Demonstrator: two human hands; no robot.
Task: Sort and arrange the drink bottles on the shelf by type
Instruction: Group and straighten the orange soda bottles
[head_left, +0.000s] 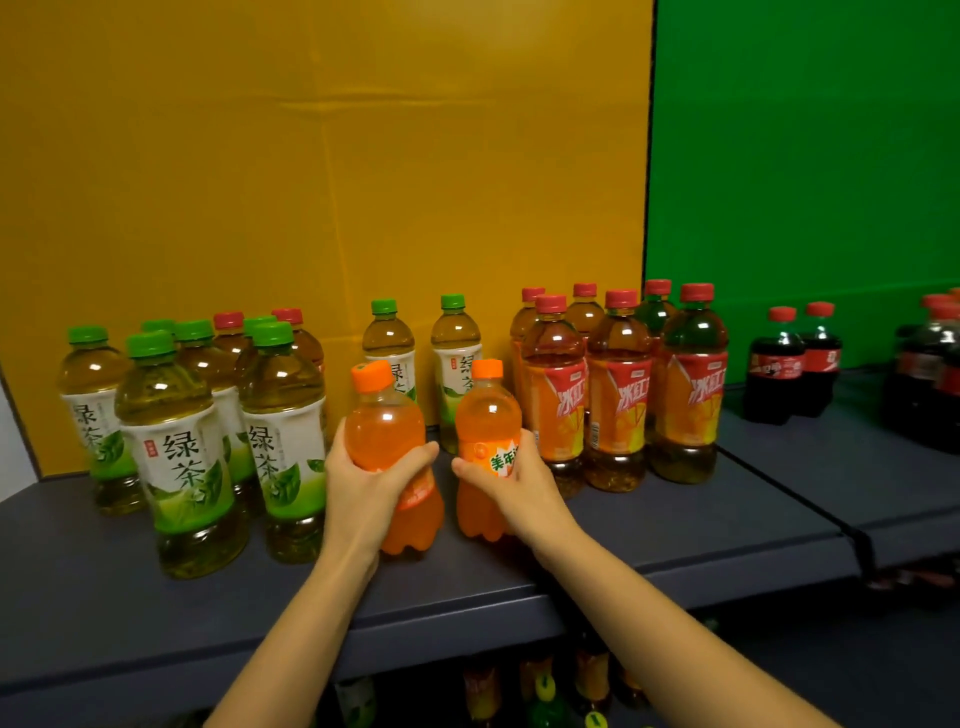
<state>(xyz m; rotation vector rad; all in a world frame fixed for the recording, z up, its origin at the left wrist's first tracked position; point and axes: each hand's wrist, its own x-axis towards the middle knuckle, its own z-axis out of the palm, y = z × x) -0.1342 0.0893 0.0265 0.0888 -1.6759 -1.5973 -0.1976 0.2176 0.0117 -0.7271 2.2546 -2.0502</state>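
Left hand (358, 483): fingers and thumb curled round the waist of a small orange-capped plastic bottle of orange soda (387, 415). The bottle is tilted, with its cap leaning left.

Right hand (519, 478): wrapped round the label band of a second small orange soda bottle (485, 410), which stands upright. A narrow gap separates the two bottles. Cannot tell whether either base rests on the board.

Under both hands is a dark grey shelf (104, 587). Its front edge runs beneath the forearms, with a bare strip of board between the bottle bases and that edge.

Left of the left hand is a tight cluster of tall green-capped green tea bottles with white-and-green labels (176, 441). The nearest stands just beside the left wrist, leaving little room on that side. Two red caps show at the back of the cluster.

Beyond the hands, a pair of green tea bottles (389, 343) stands upright near the yellow back panel (311, 156).

Right of the right hand are tall red-capped iced tea bottles with red-and-orange labels (618, 395), the closest just beside the knuckles.

Farther right a seam divides off the next shelf section (831, 457). Dark cola bottles with red caps (779, 364) stand there before a green back panel (805, 156), with bare board in front of them.

Below the front edge, dim bottles on a lower level (545, 686) are too dark to identify.
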